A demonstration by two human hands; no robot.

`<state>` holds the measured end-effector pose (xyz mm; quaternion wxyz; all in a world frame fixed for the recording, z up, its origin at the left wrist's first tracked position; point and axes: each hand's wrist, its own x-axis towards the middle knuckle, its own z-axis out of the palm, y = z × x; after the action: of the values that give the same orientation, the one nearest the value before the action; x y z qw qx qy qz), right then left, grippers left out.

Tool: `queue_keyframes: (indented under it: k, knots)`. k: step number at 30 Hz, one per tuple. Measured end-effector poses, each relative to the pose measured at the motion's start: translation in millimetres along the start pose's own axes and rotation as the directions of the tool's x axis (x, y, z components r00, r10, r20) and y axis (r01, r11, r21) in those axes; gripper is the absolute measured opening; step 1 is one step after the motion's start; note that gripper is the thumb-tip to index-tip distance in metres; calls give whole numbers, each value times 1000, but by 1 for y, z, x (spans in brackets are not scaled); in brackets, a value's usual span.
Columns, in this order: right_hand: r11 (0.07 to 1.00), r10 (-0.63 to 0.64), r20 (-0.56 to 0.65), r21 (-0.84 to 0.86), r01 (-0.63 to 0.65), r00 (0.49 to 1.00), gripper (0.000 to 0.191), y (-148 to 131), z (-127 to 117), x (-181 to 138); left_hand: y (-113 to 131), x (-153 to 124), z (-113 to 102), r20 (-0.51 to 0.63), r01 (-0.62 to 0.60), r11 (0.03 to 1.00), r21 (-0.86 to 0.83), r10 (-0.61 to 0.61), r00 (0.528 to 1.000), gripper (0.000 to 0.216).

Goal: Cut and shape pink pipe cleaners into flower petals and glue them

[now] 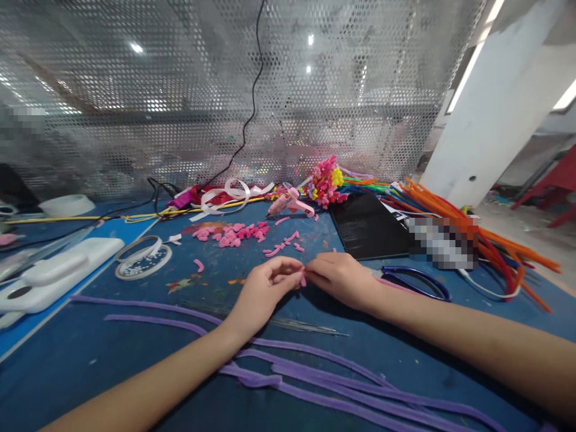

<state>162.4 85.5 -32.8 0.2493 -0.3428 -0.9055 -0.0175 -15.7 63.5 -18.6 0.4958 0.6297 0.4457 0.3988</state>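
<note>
My left hand (pixel 265 288) and my right hand (pixel 339 277) meet over the blue table (pixel 135 360), fingertips pinched together on a small pink pipe-cleaner piece (pixel 303 278). A pink strand runs back along my right wrist. Several long purple pipe cleaners (pixel 315 378) lie under my forearms. A pile of short bent pink pieces (pixel 234 234) lies beyond my hands, with a few loose ones (pixel 283 245) nearer.
A pink glue gun (pixel 290 203) and a bunch of pink and yellow flowers (pixel 324 180) sit at the back. A black tray (pixel 366 225), blue-handled scissors (pixel 416 282) and orange pipe cleaners (pixel 495 240) lie right. Tape roll (pixel 143 258) and white device (pixel 54 273) lie left. Perforated screen behind.
</note>
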Motion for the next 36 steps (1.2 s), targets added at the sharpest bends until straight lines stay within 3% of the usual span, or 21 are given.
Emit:
queue_keyframes:
  k: [6, 10, 13, 18, 23, 28, 34, 36]
  knots:
    - [997, 23, -23, 77, -21, 999, 22, 1, 1, -2, -3, 7, -5, -53, 54, 995, -82, -58, 997, 16]
    - [988, 56, -116, 149, -38, 992, 20, 4, 0, -1, -4, 9, -9, -115, 91, 973, -213, -118, 986, 15]
    - [982, 62, -164, 187, -31, 984, 20, 5, -2, 0, -3, 9, -10, -111, 74, 979, -191, -96, 989, 16]
    - [984, 39, -164, 178, -10, 986, 20, 4, -1, 0, 0, 6, -7, -24, 32, 997, -73, -34, 999, 27]
    - [997, 39, -167, 75, -27, 985, 22, 3, 1, -3, 2, 2, -4, 55, -6, 997, -71, 10, 998, 26]
    - [999, -48, -224, -21, 44, 973, 25, 8, 3, -6, 3, -3, -4, 196, -37, 998, -49, 45, 980, 30]
    - [978, -125, -230, 133, 159, 965, 21, 4, 4, -5, -2, 3, -4, 42, 17, 994, -103, -13, 999, 33]
    - [962, -54, -222, 250, 111, 974, 18, 0, 2, -4, -2, 3, -3, 53, 18, 993, -113, -12, 999, 29]
